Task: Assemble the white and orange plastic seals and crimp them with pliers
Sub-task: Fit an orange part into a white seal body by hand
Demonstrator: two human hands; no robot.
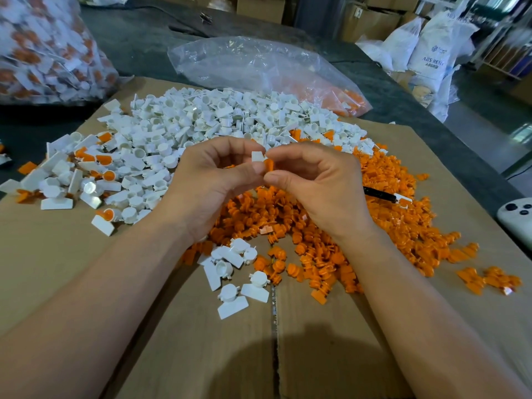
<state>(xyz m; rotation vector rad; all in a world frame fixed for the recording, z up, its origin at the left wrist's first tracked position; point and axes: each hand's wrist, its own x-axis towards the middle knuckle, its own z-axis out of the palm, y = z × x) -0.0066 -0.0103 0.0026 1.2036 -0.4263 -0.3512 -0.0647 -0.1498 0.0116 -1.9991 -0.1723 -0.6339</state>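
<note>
White piece (257, 156), just one, pinched by left hand (207, 180); right hand (316, 182) pinches one orange piece (269, 165).

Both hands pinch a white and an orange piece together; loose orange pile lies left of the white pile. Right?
No: head view shows the orange pile right of the white pile. The left hand and right hand do pinch a white piece and an orange piece together.
</note>
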